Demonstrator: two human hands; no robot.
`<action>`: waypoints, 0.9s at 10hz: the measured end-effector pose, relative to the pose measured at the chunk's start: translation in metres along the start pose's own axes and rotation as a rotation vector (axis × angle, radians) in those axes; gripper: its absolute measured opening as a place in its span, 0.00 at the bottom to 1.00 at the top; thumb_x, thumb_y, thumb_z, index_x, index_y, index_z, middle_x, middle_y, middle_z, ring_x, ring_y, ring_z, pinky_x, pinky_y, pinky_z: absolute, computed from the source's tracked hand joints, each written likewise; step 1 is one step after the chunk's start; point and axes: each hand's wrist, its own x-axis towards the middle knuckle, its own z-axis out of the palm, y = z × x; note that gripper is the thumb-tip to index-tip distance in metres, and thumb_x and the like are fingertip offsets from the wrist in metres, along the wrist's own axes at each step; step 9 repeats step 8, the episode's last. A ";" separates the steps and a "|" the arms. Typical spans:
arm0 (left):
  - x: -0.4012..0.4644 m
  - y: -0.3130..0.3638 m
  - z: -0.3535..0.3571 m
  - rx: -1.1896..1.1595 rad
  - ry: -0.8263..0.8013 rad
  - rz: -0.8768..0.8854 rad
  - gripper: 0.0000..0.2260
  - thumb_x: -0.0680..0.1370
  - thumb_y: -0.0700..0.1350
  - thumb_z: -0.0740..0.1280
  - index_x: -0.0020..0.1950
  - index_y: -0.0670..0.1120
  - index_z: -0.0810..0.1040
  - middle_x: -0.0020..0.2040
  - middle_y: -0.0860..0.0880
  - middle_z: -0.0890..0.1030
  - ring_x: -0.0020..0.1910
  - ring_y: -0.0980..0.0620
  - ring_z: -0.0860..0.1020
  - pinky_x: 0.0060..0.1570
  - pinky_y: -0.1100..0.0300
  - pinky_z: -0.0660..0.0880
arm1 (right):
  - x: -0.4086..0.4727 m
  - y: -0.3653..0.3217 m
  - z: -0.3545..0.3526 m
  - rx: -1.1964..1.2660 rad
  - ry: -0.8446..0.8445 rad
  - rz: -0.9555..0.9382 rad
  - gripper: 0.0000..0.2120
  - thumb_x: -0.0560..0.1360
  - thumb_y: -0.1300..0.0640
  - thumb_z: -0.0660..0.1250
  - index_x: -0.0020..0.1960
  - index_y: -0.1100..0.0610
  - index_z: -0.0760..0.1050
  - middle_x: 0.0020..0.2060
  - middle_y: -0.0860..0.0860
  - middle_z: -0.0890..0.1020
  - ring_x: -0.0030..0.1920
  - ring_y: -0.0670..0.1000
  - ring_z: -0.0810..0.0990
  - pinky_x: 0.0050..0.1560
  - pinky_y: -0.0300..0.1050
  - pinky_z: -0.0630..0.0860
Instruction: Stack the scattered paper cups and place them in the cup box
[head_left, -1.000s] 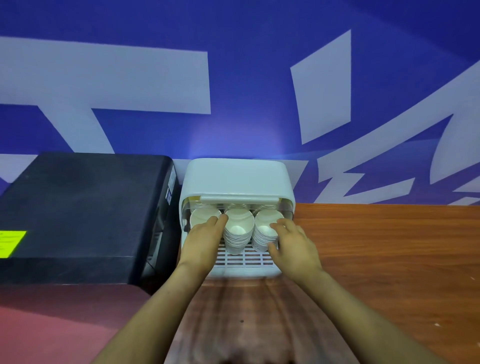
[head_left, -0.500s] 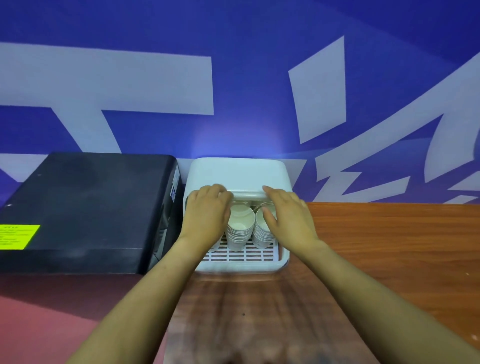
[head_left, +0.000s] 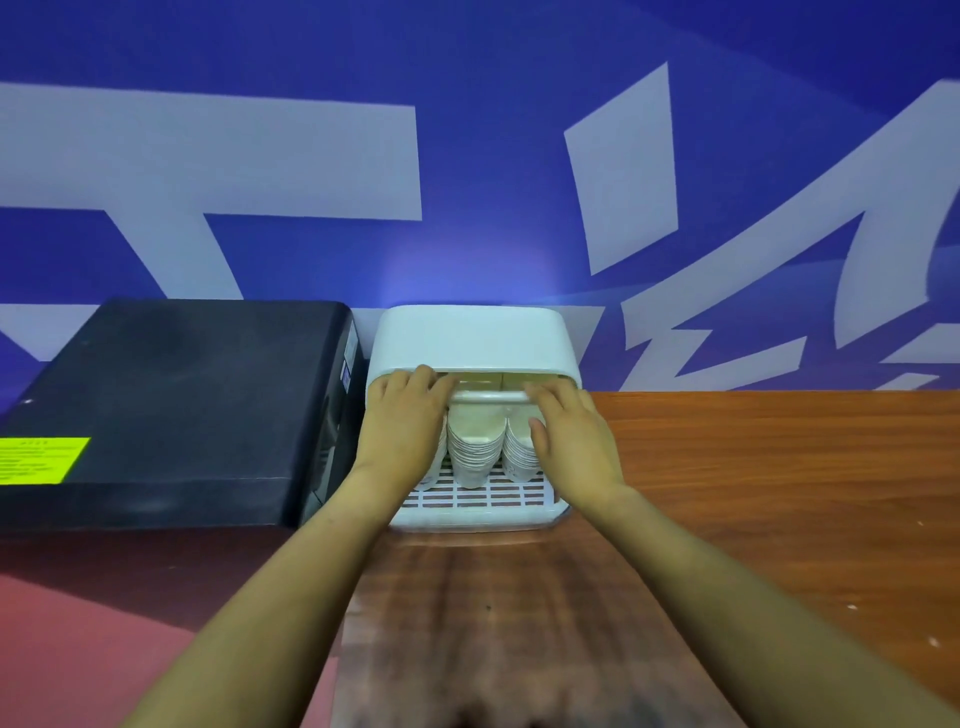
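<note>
The white cup box (head_left: 472, 338) stands against the wall on the wooden table. Inside it, stacks of white paper cups (head_left: 475, 447) lie on a slatted floor (head_left: 478, 499); a second stack (head_left: 519, 452) shows on the right, and my left hand hides the left side. The lid's white handle bar (head_left: 491, 397) sits across the upper part of the opening, over the cups' rims. My left hand (head_left: 402, 426) has its fingers hooked over the bar's left end. My right hand (head_left: 576, 441) holds the right end, thumb below the bar.
A large black machine (head_left: 171, 400) with a yellow label stands directly left of the box, almost touching it. The wooden table (head_left: 753, 493) stretches to the right and toward me. A red surface (head_left: 78, 623) lies at lower left. The blue-and-white wall is right behind.
Both hands left the cup stacks, rose to the lid's handle bar and have drawn it down a little over the opening. The cups stay in the box.
</note>
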 end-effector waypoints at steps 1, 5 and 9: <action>-0.018 -0.001 0.004 0.009 -0.033 0.052 0.19 0.61 0.38 0.76 0.50 0.50 0.81 0.42 0.50 0.79 0.38 0.46 0.77 0.36 0.55 0.70 | -0.019 0.004 0.008 -0.010 0.022 -0.020 0.13 0.75 0.60 0.65 0.59 0.55 0.76 0.53 0.52 0.77 0.53 0.58 0.76 0.47 0.49 0.75; -0.084 0.015 0.042 -0.113 -0.425 0.025 0.21 0.73 0.34 0.63 0.64 0.51 0.71 0.58 0.50 0.73 0.57 0.47 0.73 0.50 0.54 0.71 | -0.063 0.006 0.047 -0.080 -0.400 0.092 0.13 0.78 0.63 0.58 0.61 0.55 0.70 0.59 0.52 0.71 0.55 0.57 0.75 0.48 0.48 0.72; -0.058 0.021 -0.013 -0.187 -0.355 -0.025 0.15 0.77 0.47 0.59 0.64 0.52 0.71 0.58 0.50 0.78 0.55 0.46 0.77 0.49 0.54 0.74 | -0.058 0.008 -0.013 0.016 -0.476 0.074 0.16 0.76 0.52 0.61 0.64 0.50 0.71 0.59 0.48 0.77 0.56 0.50 0.76 0.51 0.43 0.72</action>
